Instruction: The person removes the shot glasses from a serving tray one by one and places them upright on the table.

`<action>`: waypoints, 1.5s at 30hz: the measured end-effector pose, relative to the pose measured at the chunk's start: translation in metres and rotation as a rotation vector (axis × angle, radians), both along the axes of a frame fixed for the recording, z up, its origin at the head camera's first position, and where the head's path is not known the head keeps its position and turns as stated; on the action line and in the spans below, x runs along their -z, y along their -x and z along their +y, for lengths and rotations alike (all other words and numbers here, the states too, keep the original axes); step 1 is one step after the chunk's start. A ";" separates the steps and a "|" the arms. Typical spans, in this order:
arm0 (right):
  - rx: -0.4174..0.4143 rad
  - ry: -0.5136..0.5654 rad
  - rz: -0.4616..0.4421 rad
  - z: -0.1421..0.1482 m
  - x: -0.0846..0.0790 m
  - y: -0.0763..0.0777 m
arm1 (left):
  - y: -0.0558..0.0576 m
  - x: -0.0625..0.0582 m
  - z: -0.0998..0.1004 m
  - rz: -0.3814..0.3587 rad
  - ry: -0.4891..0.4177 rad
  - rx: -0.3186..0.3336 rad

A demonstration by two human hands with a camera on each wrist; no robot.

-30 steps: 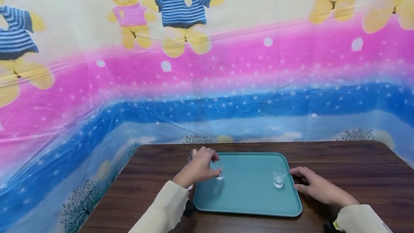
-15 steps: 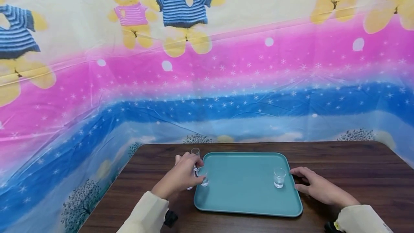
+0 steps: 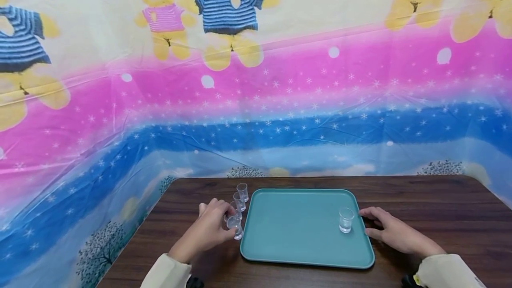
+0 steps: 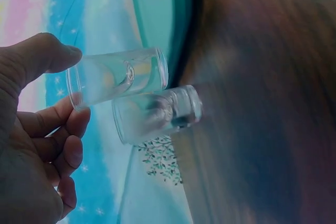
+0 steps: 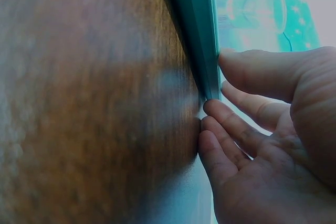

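Observation:
My left hand (image 3: pixel 206 230) pinches a small clear shot glass (image 3: pixel 235 227) by its rim, thumb on one side and fingers on the other, just left of the tray. In the left wrist view the held glass (image 4: pixel 118 77) hangs close to another shot glass (image 4: pixel 157 116) and overlaps it. Several more clear glasses (image 3: pixel 242 191) stand in a row along the left edge of the teal tray (image 3: pixel 296 230). One shot glass (image 3: pixel 346 220) stands on the tray's right side. My right hand (image 3: pixel 394 230) rests at the tray's right rim, fingers loosely extended against it.
The dark wooden table (image 3: pixel 436 208) carries the tray. Behind it hangs a printed curtain (image 3: pixel 256 101) with bears and snowflakes, running along the back and left sides.
My left hand has carried the shot glass leftward from over the tray's left part to beside the row off its left edge. The right hand stays at the rim.

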State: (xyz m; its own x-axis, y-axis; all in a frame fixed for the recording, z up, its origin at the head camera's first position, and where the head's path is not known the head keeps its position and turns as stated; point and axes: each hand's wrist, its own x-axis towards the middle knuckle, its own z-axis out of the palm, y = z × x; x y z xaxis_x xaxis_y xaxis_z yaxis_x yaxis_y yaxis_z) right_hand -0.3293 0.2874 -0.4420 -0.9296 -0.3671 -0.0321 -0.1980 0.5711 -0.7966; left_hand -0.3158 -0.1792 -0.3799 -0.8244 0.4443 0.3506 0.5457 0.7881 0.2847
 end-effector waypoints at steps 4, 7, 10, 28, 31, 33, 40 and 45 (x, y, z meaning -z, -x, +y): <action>0.003 0.001 -0.002 0.000 0.000 0.000 | -0.003 0.003 -0.004 0.012 0.002 -0.034; 0.004 -0.001 0.000 0.000 0.000 -0.001 | -0.005 0.006 -0.006 0.020 0.003 -0.054; 0.003 -0.007 0.004 -0.001 -0.001 -0.001 | -0.006 0.008 -0.008 0.032 0.008 -0.074; 0.004 -0.002 -0.005 -0.002 -0.002 -0.001 | -0.009 0.018 -0.012 0.043 0.003 -0.107; -0.004 -0.002 -0.002 -0.002 -0.001 -0.001 | -0.010 0.018 -0.011 0.039 0.002 -0.110; -0.006 -0.002 0.000 -0.001 -0.001 -0.001 | -0.010 0.018 -0.011 0.035 0.003 -0.112; 0.007 -0.011 -0.002 -0.001 0.000 0.000 | -0.010 0.017 -0.011 0.001 -0.011 -0.116; 0.004 -0.009 0.001 -0.001 0.000 0.000 | -0.010 0.014 -0.011 0.027 -0.016 -0.121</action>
State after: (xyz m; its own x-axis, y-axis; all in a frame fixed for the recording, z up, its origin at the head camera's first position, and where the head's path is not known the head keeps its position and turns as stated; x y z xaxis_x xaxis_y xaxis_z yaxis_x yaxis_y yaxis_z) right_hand -0.3296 0.2866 -0.4422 -0.9311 -0.3632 -0.0346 -0.1965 0.5791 -0.7913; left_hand -0.3059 -0.1901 -0.3938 -0.8616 0.3365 0.3800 0.4549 0.8439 0.2844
